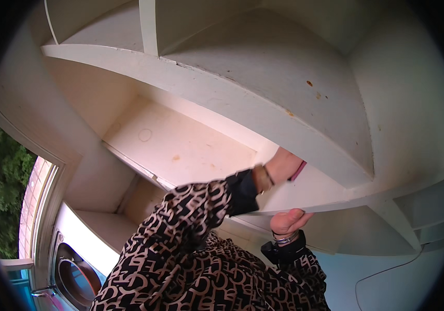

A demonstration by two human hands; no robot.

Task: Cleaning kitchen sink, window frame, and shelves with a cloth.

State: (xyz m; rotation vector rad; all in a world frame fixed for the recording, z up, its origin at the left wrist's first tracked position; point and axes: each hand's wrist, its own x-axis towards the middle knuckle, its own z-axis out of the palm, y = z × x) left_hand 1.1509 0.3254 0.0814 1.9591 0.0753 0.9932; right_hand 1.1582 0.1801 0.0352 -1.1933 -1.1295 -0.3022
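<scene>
My left hand point(282, 165) reaches into the lower compartment of a white cupboard, its fingers hidden behind the front board of the upper shelf point(214, 101). A dark pink item point(299, 170), perhaps a cloth, shows along the hand's lower side and appears held. Beneath it, the lower shelf point(191, 147) is pale with a few brownish stains and a faint ring mark. Lower right, my right hand point(286, 221) grips the front edge of the lower shelf point(338, 205) with its fingers pointing right.
Rust-coloured spots mark the upper shelf's surface point(284, 70). An upright divider point(148, 27) stands at the top left. A sink point(60, 252) holding a round vessel point(80, 283) lies at the lower left, beside a window frame point(47, 194). A thin cable point(385, 270) hangs at the lower right.
</scene>
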